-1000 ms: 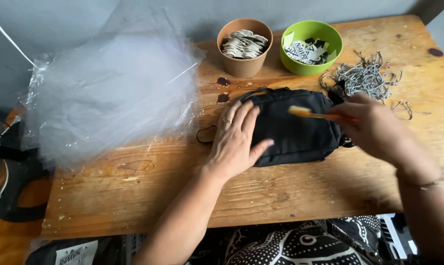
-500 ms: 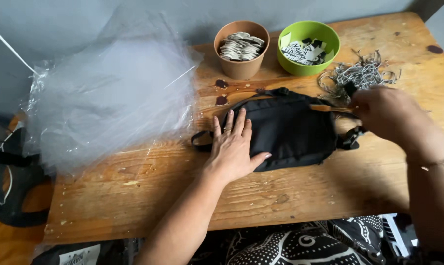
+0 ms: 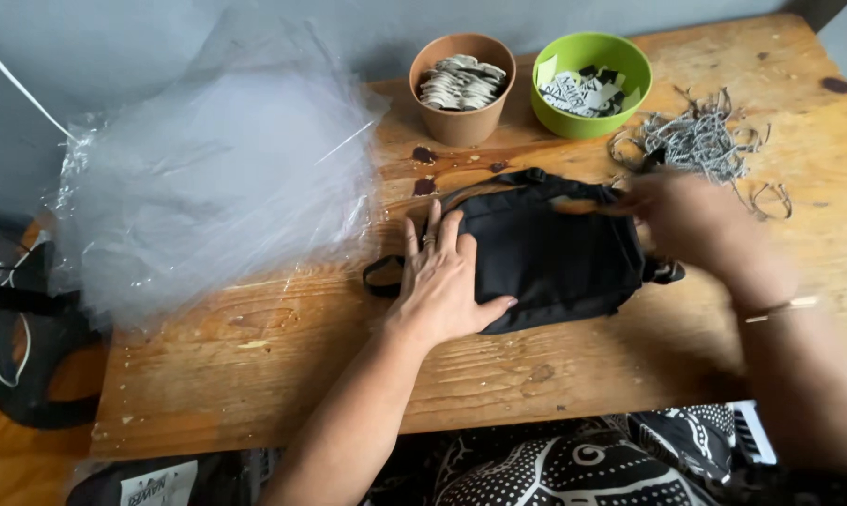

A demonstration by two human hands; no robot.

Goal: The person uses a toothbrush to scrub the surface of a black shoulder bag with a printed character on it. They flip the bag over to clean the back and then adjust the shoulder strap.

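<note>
Pressing one black bag (image 3: 555,258) | left hand (image 3: 442,281) flat, open | right hand (image 3: 690,220) blurred, grip unclear | two bowls (image 3: 461,117)

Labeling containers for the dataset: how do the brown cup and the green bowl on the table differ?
The brown cup is taller and narrower; the green bowl is wider and shallower. The cup is dull brown, the bowl bright green. The cup holds a heap of pale flat pieces, the bowl white tags with dark print. Both are round, open-topped and stand upright side by side at the far edge of the wooden table.
</note>
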